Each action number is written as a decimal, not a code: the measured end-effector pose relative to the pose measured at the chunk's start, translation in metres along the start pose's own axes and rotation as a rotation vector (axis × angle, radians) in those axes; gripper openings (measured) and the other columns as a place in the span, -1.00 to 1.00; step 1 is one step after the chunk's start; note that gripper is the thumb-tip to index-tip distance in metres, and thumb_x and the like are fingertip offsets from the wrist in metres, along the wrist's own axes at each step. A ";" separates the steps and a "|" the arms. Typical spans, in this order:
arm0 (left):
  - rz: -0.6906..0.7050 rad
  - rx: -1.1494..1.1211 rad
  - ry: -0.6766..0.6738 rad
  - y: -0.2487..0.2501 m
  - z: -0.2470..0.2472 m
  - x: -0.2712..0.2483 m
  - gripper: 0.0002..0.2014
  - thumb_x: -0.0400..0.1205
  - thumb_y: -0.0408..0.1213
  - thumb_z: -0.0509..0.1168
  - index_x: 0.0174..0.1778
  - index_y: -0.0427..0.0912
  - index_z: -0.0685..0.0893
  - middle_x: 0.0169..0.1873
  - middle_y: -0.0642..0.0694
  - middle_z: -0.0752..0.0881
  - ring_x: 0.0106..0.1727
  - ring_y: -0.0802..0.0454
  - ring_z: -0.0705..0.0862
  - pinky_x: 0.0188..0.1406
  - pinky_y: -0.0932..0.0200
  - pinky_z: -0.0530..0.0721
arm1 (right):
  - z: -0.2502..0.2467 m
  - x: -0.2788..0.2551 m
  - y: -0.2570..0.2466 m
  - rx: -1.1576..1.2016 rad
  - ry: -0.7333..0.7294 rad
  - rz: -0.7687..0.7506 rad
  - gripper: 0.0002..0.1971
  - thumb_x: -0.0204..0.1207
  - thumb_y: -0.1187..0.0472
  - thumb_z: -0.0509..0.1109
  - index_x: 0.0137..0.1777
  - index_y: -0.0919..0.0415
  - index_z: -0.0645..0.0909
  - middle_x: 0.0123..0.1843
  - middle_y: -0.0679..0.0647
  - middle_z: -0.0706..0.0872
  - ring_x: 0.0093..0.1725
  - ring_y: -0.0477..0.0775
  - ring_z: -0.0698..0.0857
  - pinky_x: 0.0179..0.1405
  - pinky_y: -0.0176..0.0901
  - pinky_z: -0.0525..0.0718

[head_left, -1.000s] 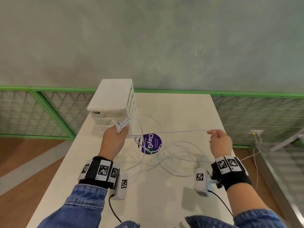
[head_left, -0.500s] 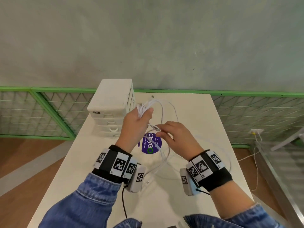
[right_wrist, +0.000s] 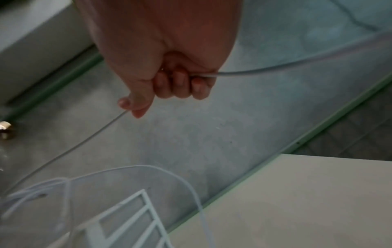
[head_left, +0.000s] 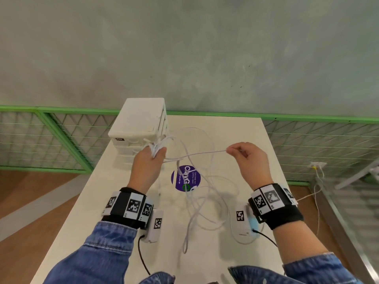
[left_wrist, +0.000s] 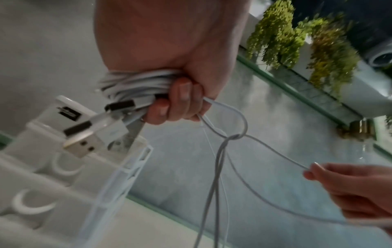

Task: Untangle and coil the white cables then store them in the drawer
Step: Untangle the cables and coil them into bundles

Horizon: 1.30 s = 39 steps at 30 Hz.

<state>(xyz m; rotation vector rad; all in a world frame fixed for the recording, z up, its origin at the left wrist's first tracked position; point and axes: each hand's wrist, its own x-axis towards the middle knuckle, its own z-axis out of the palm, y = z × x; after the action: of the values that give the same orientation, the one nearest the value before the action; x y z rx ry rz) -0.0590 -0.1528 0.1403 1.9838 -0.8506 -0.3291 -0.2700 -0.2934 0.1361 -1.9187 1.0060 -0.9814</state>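
My left hand (head_left: 150,160) (left_wrist: 176,100) grips a coiled bundle of white cable (left_wrist: 135,82) with USB plugs (left_wrist: 84,141) sticking out, just in front of the white drawer unit (head_left: 141,119). One strand (head_left: 201,153) runs taut from that bundle to my right hand (head_left: 244,158), which pinches it between thumb and fingers (right_wrist: 135,107). Near the left hand the strand crosses another in a small knot (left_wrist: 233,136). The rest of the white cables (head_left: 207,201) lie in loose tangled loops on the white table (head_left: 235,130). The drawers look closed.
A purple round sticker (head_left: 185,178) lies on the table under the loops. Green wire fencing (head_left: 51,136) runs behind and beside the table. Another thin cable (head_left: 316,181) hangs from a wall socket at the right. Plants (left_wrist: 297,36) show in the left wrist view.
My hands were together over the sticker half a second ago; now the right hand has pulled a strand out to the right and the left has dropped back toward the drawer unit.
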 end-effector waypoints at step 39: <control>-0.082 -0.031 0.019 -0.009 0.001 -0.030 -0.66 0.65 -0.07 0.26 -0.20 -0.33 0.61 -0.41 -0.11 0.58 -0.37 -0.02 0.53 -0.45 0.18 0.40 | 0.018 -0.017 0.041 -0.335 0.055 -0.067 -0.57 0.60 0.23 0.20 0.47 0.25 0.41 0.47 0.21 0.48 0.48 0.19 0.39 0.49 -0.03 0.31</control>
<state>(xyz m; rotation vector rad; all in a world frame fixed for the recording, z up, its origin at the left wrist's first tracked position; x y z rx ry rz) -0.0775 -0.1300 0.1293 1.9938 -0.7491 -0.3680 -0.2736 -0.2910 0.0881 -2.2205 1.2061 -0.9536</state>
